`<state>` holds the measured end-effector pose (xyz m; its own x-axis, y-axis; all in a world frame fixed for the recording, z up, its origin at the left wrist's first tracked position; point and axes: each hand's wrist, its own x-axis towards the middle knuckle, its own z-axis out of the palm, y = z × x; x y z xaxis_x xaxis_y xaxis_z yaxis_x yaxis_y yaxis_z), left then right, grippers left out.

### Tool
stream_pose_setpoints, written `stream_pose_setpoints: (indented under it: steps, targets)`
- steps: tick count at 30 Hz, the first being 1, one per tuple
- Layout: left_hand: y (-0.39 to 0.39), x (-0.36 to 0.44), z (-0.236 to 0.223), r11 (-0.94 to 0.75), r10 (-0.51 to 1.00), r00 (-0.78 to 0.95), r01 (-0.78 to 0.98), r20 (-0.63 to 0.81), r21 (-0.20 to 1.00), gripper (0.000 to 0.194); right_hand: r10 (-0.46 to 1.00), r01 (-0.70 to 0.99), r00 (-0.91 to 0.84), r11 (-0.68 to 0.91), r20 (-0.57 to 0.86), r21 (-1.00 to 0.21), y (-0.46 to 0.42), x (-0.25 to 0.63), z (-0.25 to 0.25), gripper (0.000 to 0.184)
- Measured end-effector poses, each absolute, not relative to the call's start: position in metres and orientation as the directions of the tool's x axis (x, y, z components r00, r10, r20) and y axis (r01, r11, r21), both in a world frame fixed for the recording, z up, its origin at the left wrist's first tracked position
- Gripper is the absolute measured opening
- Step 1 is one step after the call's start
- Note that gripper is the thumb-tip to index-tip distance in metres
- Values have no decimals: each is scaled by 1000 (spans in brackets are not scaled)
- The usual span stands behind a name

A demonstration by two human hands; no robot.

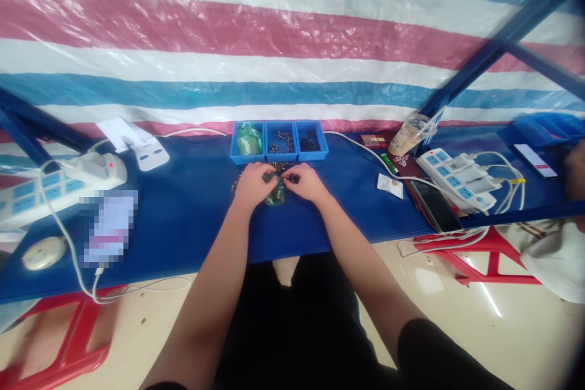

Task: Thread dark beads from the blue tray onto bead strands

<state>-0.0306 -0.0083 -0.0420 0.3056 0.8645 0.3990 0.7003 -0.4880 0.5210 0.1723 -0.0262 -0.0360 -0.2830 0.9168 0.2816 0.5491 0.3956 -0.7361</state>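
Note:
Both my hands rest on the blue table (192, 213), close together in front of three blue bins. My left hand (252, 186) and my right hand (305, 183) have curled fingers pinching a small green piece (275, 194) that lies between them. Small dark parts (282, 166) are scattered on the table just behind my fingers. The left bin (248, 141) holds green pieces, the middle bin (281, 141) small dark and brassy parts, the right bin (311, 140) dark parts.
Left: a white power strip (59, 180), a white stand (137, 145), a mouse (43, 253), cables. Right: a plastic cup (411, 133), a white power strip (457, 180) with plugs, a dark phone (436, 206), a small white packet (390, 186). Red stools (479, 250) under the table. A striped tarp hangs behind.

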Motion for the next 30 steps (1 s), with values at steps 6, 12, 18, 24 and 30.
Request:
stream_pose_setpoints:
  steps: [6, 12, 18, 24, 30]
  targets:
    - [-10, -30, -39, -477, 873, 303, 695, 382, 539, 16, 923, 506, -268, 377, 274, -775, -26, 173, -38, 25]
    - [-14, -27, -34, -522, 848, 311, 628, 429, 577, 24, 970, 230, -70, 241, 231, -943, -22, 173, -40, 22]
    - [-17, -24, -32, -554, 828, 303, 571, 471, 606, 22, 991, -68, -39, 127, 130, -990, -21, 166, -39, 38]
    - [-19, -23, -29, -530, 844, 270, 559, 464, 638, 25, 992, -82, -27, 117, 120, -990, -21, 164, -37, 39]
    - [-19, -23, -29, -526, 845, 267, 569, 463, 631, 23, 993, -161, -42, 103, 111, -981, -21, 162, -36, 42]
